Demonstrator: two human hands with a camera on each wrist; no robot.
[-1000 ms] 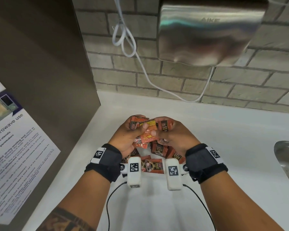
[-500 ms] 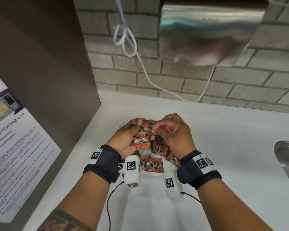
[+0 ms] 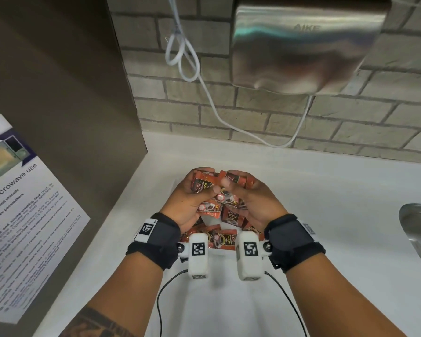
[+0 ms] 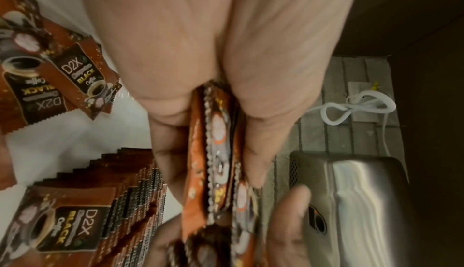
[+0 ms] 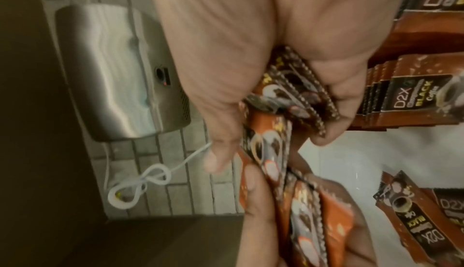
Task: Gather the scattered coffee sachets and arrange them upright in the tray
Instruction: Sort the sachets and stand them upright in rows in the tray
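Loose sachets [image 3: 223, 238] lay flat on the white counter [image 3: 326, 215] nearest the wrists. Just above them, left hand [image 3: 192, 203] and right hand [image 3: 255, 203] each gripped a bunch of sachets [image 3: 206, 188], fingers curled, thumbs meeting. Upright sachet row [image 4: 140, 188] stood beneath. Hand dryer [image 3: 301, 45] hung on the far wall.

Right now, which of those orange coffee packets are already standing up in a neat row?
The packed row of sachets standing on edge below the hands. The bundle is held in the left hand and right hand, and loose sachets lie flat.
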